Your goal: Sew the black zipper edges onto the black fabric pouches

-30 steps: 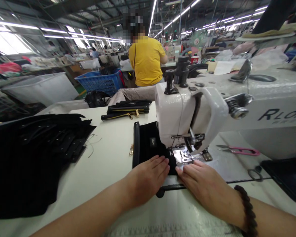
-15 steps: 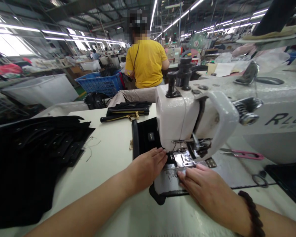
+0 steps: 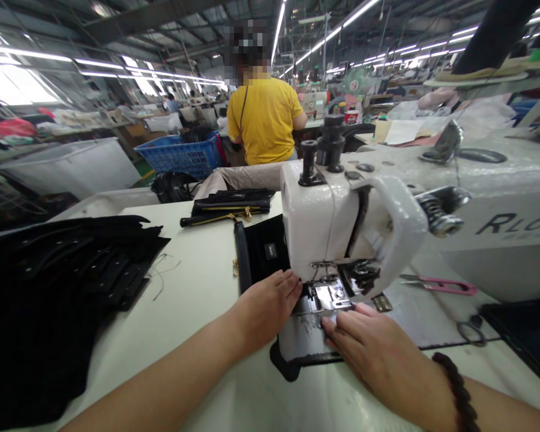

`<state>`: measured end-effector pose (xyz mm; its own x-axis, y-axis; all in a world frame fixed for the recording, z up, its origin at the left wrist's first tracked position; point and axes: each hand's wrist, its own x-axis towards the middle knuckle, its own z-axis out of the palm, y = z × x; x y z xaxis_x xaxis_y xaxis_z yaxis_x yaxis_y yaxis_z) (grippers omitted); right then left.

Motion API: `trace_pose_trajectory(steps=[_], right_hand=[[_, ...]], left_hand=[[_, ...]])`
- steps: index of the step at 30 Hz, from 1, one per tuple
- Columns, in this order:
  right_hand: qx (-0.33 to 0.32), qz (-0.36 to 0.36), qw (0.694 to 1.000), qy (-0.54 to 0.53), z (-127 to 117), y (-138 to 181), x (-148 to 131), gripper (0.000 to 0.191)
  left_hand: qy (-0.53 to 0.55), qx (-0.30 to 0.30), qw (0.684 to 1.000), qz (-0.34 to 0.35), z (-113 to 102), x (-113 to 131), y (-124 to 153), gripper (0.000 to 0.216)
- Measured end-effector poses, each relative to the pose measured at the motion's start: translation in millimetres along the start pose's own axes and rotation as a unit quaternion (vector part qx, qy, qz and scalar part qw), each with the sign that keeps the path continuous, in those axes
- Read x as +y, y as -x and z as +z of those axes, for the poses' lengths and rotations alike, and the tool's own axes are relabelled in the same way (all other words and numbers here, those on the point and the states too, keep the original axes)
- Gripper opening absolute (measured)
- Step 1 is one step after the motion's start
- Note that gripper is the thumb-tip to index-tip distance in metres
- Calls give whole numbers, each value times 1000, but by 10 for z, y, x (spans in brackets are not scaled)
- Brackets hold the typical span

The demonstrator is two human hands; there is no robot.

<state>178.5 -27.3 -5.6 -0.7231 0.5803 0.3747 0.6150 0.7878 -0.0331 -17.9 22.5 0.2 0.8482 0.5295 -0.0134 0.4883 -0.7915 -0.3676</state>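
Note:
A black fabric pouch (image 3: pixel 260 239) with a small label and a zippered edge lies on the left of the white sewing machine (image 3: pixel 315 222), its right part hidden behind the machine head. My left hand (image 3: pixel 270 309) rests flat on the pouch's near edge, fingers stretched out and together, just left of the presser foot area. My right hand (image 3: pixel 375 345) lies on the metal bed plate (image 3: pixel 303 339), its fingers extended toward the needle area from the right. Whether a fabric edge is under its fingertips cannot be made out.
Stacked black pieces (image 3: pixel 49 300) cover the table's left side. Black zippered pouches (image 3: pixel 227 207) lie behind. Pink-handled thread snips (image 3: pixel 441 284) and a dark phone-like device (image 3: pixel 522 336) are at right. A person in yellow (image 3: pixel 267 120) stands beyond, near a blue crate (image 3: pixel 180 153).
The whole view has shifted slightly. Both hands and the pouch keep nearly the same places by the machine. A shiny moving part near the needle is no longer in the same position.

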Motion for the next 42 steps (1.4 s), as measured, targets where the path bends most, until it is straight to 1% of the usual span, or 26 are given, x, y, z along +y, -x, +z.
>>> trace_pose_trajectory(steps=[5, 7, 9, 12, 14, 15, 16, 18, 19, 21, 22, 24, 27, 29, 30, 33, 37, 40, 42], right_hand=[[7, 5, 1000, 0, 15, 15, 5, 39], [5, 5, 1000, -3, 16, 16, 4, 38], [7, 8, 1000, -6, 10, 16, -1, 37], [6, 14, 1000, -4, -14, 17, -5, 34], [1, 12, 1000, -1, -40, 19, 0, 32], [-2, 11, 1000, -3, -57, 21, 5, 31], [-3, 10, 1000, -9, -76, 23, 11, 31], [6, 13, 999, -29, -117, 30, 20, 30], [12, 17, 999, -42, -138, 35, 23, 30], [27, 23, 997, -64, -176, 46, 20, 27], [31, 24, 997, -73, -194, 53, 15, 27], [37, 18, 996, -84, -225, 65, 3, 27], [47, -2, 994, -102, -255, 79, 1, 31], [31, -12, 992, -120, -261, 89, 17, 31], [14, -15, 991, -130, -260, 93, 29, 29], [-53, -25, 988, -142, -250, 105, 56, 21], [-113, -9, 989, -93, -230, 97, 21, 28], [-132, 8, 989, -72, -202, 89, -21, 19], [-122, 1, 990, -69, -177, 98, -34, 18]], left_hand=[[1, 9, 1000, 0, 21, 31, -13, 36], [18, 10, 1000, -1, 8, 16, -16, 35], [66, 13, 997, -36, -36, -59, 0, 33], [133, 14, 982, -133, -174, -243, 90, 28], [168, -5, 970, -173, -303, -310, 191, 31], [190, -20, 964, -182, -372, -296, 247, 32], [212, -34, 958, -189, -441, -246, 304, 32], [247, -49, 952, -177, -568, -53, 404, 29], [255, -46, 951, -167, -619, 68, 439, 27], [266, -20, 956, -123, -683, 294, 466, 22], [274, -2, 956, -103, -692, 376, 457, 19], [270, 34, 957, -102, -668, 458, 404, 18], [241, 80, 959, -123, -575, 442, 297, 30], [231, 95, 962, -110, -516, 416, 252, 37], [231, 100, 963, -99, -492, 410, 243, 39], [250, 88, 960, -88, -444, 408, 258, 40], [285, 80, 948, -115, -404, 405, 296, 42], [286, 70, 949, -110, -400, 398, 286, 44], [276, 63, 954, -98, -411, 395, 266, 45]])
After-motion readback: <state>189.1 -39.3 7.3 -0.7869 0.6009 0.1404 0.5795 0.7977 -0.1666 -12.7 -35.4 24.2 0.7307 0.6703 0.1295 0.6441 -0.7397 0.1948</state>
